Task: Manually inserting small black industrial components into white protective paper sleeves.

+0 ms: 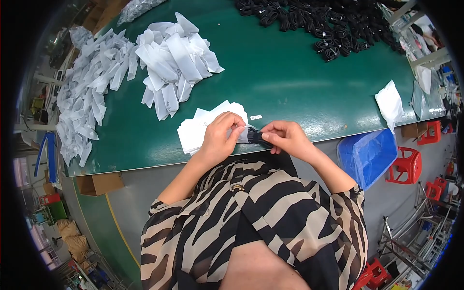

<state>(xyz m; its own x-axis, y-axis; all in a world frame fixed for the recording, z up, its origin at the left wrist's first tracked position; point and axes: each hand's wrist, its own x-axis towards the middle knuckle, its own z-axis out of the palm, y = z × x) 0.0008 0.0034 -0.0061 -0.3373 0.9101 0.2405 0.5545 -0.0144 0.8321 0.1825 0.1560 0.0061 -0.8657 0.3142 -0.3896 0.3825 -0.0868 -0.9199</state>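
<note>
At the table's front edge, a coiled black cable [253, 137] lies partly inside a small translucent bag [243, 136]. My left hand [220, 137] pinches the bag between thumb and fingers. At the other end, the fingers of my right hand [286, 139] are closed on the black cable. A fanned stack of flat white bags [191, 135] lies under and beside my left hand. Just beyond the cable, a small white label [256, 117] rests on the table. My fingers hide part of the cable and of the bag's mouth.
The green table [290, 87] carries a heap of filled white bags [176, 58], another long heap [92, 87] at left, and many coiled black cables [309, 19] at the far right. A white bag [389, 104] overhangs the right edge, above a blue-lined bin [367, 157] and a red stool [406, 166].
</note>
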